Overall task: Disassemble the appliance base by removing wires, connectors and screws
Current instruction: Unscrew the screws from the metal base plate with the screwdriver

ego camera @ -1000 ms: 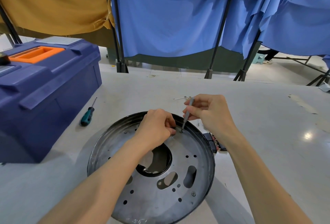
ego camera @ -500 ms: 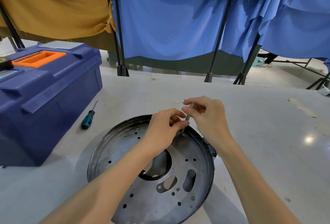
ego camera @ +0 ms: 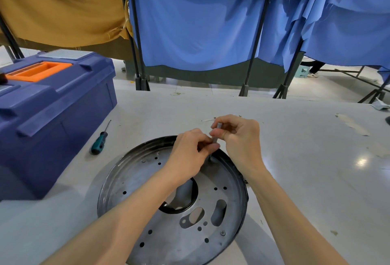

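Observation:
The round metal appliance base [ego camera: 147,180] lies flat on the white table, dark rim up, with several holes and a large central opening. A thin grey screwdriver [ego camera: 215,138] stands nearly upright on the plate's far edge. My right hand [ego camera: 238,138] pinches its top. My left hand [ego camera: 190,154] grips its lower shaft close to the tip, hiding the screw under it. One small screw [ego camera: 222,232] sits in the plate's near right part.
A large blue toolbox [ego camera: 52,112] with an orange handle stands at the left. A green-handled screwdriver [ego camera: 100,141] lies beside it. A thin white wire [ego camera: 207,119] rests behind my hands. Blue and mustard curtains hang past the table's far edge.
My left hand has shifted from pressing on the plate to clasping the screwdriver's lower shaft. The screwdriver has come more upright. The view has tilted slightly.

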Demonstrator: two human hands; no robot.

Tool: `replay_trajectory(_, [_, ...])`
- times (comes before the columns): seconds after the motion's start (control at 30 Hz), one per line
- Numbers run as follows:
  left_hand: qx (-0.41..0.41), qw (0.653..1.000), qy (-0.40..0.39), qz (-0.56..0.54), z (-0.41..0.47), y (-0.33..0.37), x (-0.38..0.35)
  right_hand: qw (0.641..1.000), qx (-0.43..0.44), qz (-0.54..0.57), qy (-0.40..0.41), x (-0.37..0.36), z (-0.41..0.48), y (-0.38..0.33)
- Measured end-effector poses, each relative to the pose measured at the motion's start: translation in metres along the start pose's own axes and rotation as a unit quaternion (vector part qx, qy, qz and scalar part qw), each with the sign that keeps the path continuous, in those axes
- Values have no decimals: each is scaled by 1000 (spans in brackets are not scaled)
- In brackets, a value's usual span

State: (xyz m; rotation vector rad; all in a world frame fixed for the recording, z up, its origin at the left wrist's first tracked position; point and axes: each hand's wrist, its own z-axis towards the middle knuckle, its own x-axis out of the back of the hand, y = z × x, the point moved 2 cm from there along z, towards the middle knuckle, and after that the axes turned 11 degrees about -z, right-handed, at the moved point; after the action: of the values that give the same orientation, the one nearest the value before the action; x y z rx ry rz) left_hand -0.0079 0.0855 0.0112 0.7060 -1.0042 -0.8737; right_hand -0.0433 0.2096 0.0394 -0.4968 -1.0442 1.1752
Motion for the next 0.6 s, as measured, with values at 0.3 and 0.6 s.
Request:
replay_trajectory(0.3, [-13,1000,26,9,-2,3,0,999,-10,33,-28,4,4,5])
replay_trajectory(0.6, [39,996,55,-51,-3,2,2,998,-44,-35,-4,-4,6,-5])
